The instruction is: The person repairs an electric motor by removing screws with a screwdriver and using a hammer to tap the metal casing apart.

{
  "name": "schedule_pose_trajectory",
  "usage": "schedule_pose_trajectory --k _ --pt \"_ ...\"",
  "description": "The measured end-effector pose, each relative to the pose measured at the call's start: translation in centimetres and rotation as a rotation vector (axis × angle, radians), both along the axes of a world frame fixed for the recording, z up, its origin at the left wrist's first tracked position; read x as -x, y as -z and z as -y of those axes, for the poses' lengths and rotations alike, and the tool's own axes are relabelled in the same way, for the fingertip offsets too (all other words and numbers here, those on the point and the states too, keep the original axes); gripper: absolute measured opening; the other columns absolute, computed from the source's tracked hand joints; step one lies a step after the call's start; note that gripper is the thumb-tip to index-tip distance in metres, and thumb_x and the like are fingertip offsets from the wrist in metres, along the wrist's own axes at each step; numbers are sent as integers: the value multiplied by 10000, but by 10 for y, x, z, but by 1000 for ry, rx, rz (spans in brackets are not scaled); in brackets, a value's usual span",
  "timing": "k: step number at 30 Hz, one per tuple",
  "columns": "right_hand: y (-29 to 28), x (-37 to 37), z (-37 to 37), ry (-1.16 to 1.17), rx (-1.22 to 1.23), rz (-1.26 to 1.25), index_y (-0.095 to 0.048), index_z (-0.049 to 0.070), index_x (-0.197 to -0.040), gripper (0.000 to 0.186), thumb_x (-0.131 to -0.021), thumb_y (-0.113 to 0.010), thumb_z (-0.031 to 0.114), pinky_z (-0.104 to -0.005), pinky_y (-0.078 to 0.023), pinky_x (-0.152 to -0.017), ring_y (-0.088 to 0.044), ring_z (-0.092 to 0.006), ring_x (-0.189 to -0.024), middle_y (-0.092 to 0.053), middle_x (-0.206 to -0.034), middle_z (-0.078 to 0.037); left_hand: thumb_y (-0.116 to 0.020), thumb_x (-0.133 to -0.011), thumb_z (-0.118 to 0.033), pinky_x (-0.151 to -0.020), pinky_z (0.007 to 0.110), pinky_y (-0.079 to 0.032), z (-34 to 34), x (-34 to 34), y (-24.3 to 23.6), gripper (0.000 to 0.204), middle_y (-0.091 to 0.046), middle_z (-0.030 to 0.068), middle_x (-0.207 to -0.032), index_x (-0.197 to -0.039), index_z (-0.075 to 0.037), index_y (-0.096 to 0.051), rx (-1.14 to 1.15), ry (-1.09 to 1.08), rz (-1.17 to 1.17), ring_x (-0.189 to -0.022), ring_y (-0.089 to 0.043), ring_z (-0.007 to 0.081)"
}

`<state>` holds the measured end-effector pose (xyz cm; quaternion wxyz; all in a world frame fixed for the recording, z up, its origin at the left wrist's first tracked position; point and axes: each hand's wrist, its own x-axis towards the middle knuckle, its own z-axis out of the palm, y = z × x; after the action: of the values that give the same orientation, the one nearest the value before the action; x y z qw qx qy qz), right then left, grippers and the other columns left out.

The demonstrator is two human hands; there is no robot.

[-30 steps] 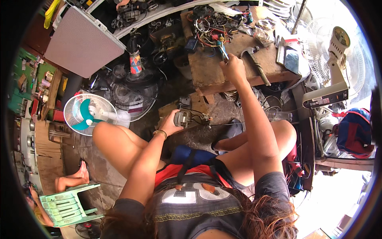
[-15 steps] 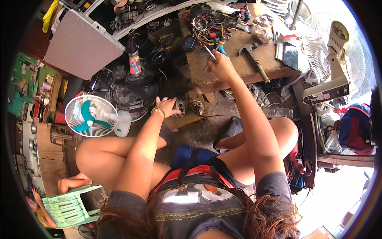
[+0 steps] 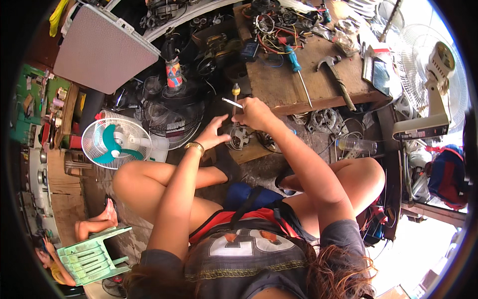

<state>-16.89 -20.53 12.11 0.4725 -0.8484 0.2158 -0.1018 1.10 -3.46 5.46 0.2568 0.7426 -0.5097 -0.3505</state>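
My right hand is closed, with a thin white stick like a cigarette jutting from its fingers. A slim screwdriver-like tool with a yellow end stands upright at the same fingertips. My left hand, a gold-coloured band at the wrist, has its fingers apart and holds nothing. Close beside it, below my right hand, a round metal motor part rests on a low wooden board. My right hand partly covers things behind it.
On the wooden bench lie a blue-handled screwdriver, a hammer and tangled wires. A fan with teal blades stands left, a white fan right. A plastic bottle lies by my knee. Another person sits near a green chair.
My right hand has come back from the bench toward the motor part, bringing the yellow-ended tool along with the white stick. My left hand remains open near the motor part.
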Motion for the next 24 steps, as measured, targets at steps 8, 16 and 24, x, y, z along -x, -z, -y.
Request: schedule_pose_trajectory --k 8,16,24 --pt "-13 -31 -39 17 266 -168 -732 72 -907 271 -721 -804 255 -431 -567 -782 -704 -347 -885 -711 -860 -190 -679 -838 2 -693 297 -541 1 44 -51 227 -705 109 -819 -1063 21 -670 299 -232 122 -703 -672 158" --pt "-118 6 23 -41 -376 159 -614 40 -1139 348 -941 -664 322 -284 -461 -522 -547 -128 -585 -563 -675 -25 -666 -879 1 -648 269 -547 -30 38 9 43 -673 32 -750 -896 -21 -633 530 -579 -188 -712 -682 113" --pt "-73 56 188 664 -419 214 -470 102 -846 386 -952 -630 437 -256 -257 -337 -347 -77 -414 -428 -620 19 -634 -879 25 -649 291 -552 -26 49 4 88 -675 70 -769 -932 -23 -583 440 -459 64 -709 -699 161"
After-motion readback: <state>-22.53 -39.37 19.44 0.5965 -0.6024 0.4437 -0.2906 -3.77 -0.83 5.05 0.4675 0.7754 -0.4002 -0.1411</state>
